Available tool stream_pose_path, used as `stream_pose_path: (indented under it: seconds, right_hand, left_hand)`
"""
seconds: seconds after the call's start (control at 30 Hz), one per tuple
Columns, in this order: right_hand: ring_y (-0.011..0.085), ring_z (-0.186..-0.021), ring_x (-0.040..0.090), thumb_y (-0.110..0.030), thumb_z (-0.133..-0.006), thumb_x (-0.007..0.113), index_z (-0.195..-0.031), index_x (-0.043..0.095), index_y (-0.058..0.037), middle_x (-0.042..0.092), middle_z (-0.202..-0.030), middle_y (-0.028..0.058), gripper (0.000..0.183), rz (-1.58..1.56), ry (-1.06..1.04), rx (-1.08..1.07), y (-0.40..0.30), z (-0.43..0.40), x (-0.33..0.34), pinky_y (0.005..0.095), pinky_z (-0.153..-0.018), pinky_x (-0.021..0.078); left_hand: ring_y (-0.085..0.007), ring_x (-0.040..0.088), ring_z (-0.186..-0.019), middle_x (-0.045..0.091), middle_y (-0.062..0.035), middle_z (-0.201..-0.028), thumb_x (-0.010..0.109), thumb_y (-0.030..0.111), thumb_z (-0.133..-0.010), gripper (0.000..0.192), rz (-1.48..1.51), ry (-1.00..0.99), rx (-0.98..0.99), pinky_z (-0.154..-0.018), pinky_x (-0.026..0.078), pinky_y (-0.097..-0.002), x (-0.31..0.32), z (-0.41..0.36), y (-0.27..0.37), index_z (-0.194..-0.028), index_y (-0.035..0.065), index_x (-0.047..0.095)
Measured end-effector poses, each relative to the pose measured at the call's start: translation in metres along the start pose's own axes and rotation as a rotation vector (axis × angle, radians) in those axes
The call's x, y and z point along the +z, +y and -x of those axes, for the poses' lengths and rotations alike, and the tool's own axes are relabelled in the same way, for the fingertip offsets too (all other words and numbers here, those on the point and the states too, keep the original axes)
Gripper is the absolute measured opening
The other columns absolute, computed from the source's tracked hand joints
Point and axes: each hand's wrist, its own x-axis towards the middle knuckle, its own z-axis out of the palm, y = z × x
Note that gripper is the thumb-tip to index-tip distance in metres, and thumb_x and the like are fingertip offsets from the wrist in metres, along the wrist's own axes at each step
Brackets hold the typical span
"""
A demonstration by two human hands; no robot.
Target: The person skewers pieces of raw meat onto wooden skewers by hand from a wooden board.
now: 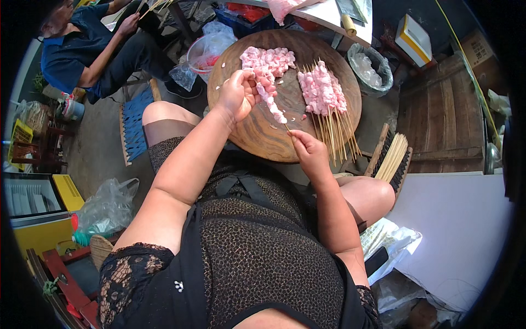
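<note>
My right hand [311, 153] pinches the bare lower end of a bamboo skewer threaded with pale pink raw meat pieces [272, 106]. At the skewer's upper end, the curled fingers of my left hand [241, 93] are closed around the meat, and the tip is hidden there. Both hands are above a round wooden board [250, 140]. Behind my left hand lies a heap of loose raw meat chunks [271, 57]. To the right, finished meat skewers [322, 90] are stacked with their bare sticks pointing toward me. Small meat scraps lie between the heap and the stack.
A bundle of bare bamboo skewers [392, 156] rests on a folding stool by my right knee. A lined waste bin [370, 72] stands right of the board. Beyond it, a cleaver [351, 14] lies on a white table. At upper left a seated person [82, 49] holds skewers.
</note>
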Motion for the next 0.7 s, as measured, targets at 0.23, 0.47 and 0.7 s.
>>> stream_pose_path:
  seconds: [0.23,0.47,0.7]
  right_hand:
    - [0.0258,-0.083,0.065,-0.011,-0.085,0.056,-0.099,0.064,-0.0043,0.065,-0.09,0.0147,0.018,0.194,0.032,-0.154,-0.004,0.001,-0.008,0.0305,-0.072,0.0495]
    - [0.0155,-0.068,0.062,-0.012,-0.086,0.056,-0.101,0.063,-0.0025,0.065,-0.077,0.0092,0.019,0.082,0.086,-0.231,0.007,-0.001,-0.001,0.0249,-0.061,0.047]
    - [0.0019,-0.042,0.031,-0.014,-0.09,0.052,-0.107,0.059,-0.0021,0.041,-0.057,-0.0062,0.022,-0.628,-0.134,0.309,-0.011,0.005,0.008,0.0174,-0.038,0.0224]
  left_hand:
    - [-0.0268,0.058,-0.076,0.055,-0.0118,-0.076,0.035,0.013,-0.086,0.018,-0.005,-0.068,0.057,-0.085,0.046,-0.0552,0.0,0.002,-0.004,-0.085,0.0042,0.05]
    - [-0.0277,0.058,-0.076,0.056,-0.013,-0.075,0.035,0.015,-0.083,0.015,0.0,-0.196,0.102,-0.087,0.044,-0.0563,0.01,0.006,-0.002,-0.078,0.0061,0.047]
    - [-0.0327,0.059,-0.094,0.06,-0.0175,-0.092,0.037,0.023,-0.086,0.028,0.032,-0.322,-0.046,-0.091,0.043,-0.0523,0.004,0.003,0.007,-0.093,0.0019,0.054]
